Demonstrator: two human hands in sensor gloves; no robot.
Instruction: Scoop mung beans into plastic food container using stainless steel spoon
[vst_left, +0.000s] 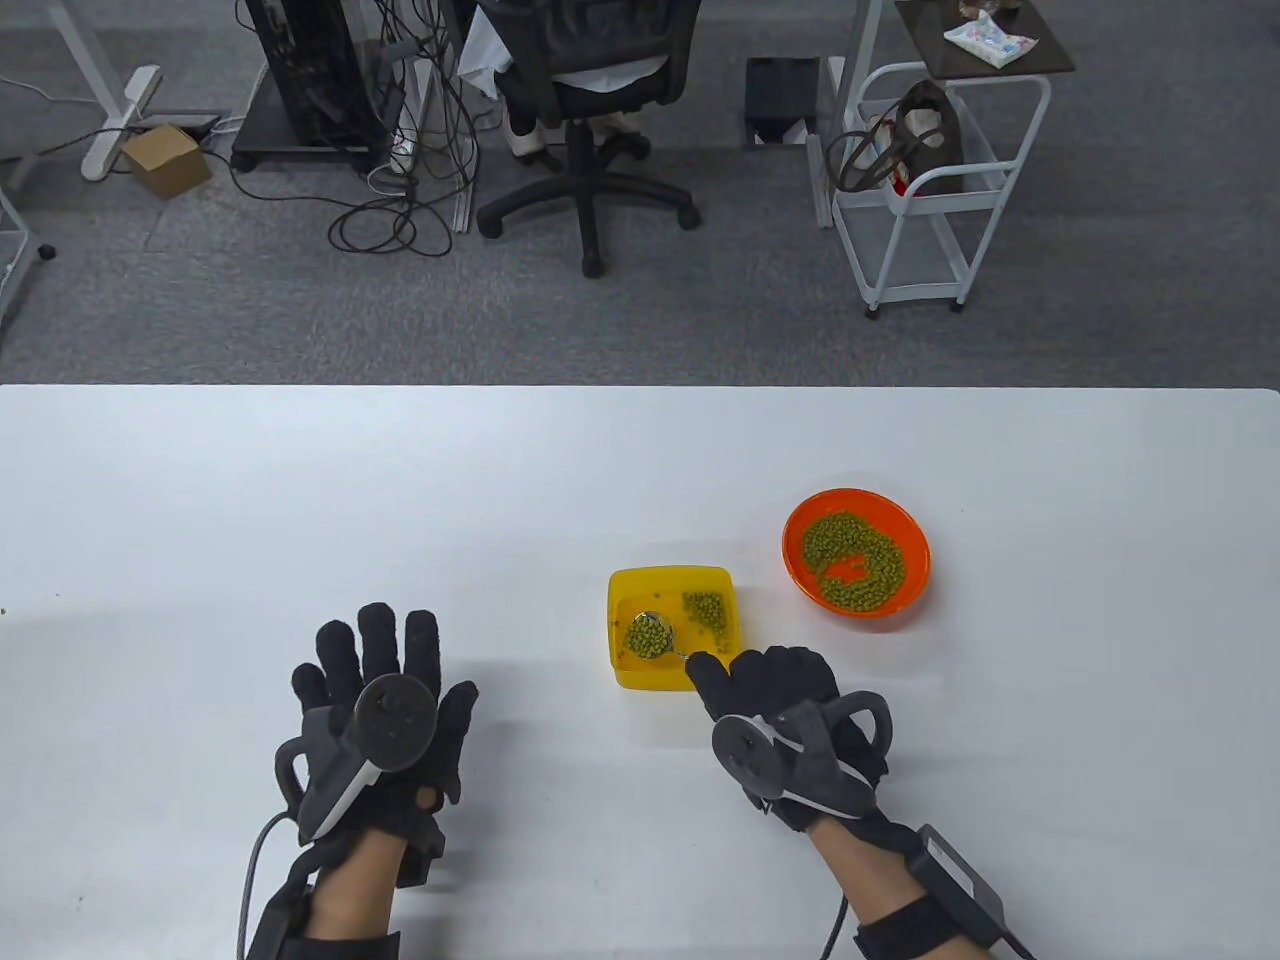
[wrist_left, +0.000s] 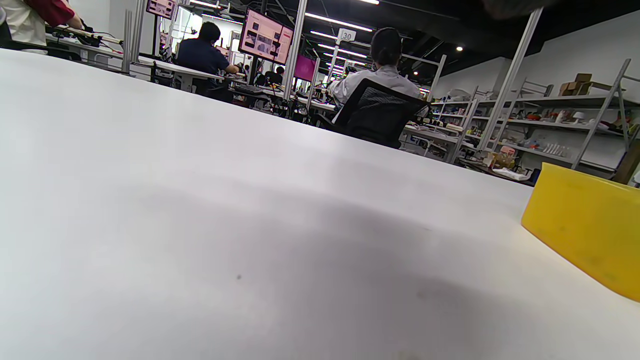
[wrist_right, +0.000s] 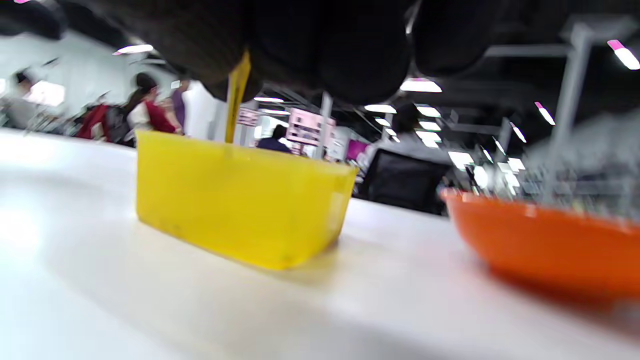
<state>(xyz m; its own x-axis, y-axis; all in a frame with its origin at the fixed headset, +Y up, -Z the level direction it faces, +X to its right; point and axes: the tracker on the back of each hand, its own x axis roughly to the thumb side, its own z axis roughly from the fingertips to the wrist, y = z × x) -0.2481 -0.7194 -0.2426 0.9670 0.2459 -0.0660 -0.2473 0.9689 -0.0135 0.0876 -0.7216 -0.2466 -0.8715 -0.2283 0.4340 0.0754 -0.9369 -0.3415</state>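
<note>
A yellow plastic container (vst_left: 625, 675) sits mid-table with a small heap of mung beans (vst_left: 706, 610) at its back right. My right hand (vst_left: 770, 685) grips the handle of a stainless steel spoon (vst_left: 651, 636), whose bowl, full of beans, is over the container's left part. An orange bowl (vst_left: 795, 520) of mung beans stands to the container's right. My left hand (vst_left: 375, 675) lies flat on the table, fingers spread, holding nothing. The container also shows in the left wrist view (wrist_left: 587, 232) and in the right wrist view (wrist_right: 240, 197), with the bowl (wrist_right: 545, 242) beside it.
The white table (vst_left: 300, 500) spreads wide to the left and behind the dishes. Beyond its far edge stand an office chair (vst_left: 590, 90) and a white trolley (vst_left: 925, 190).
</note>
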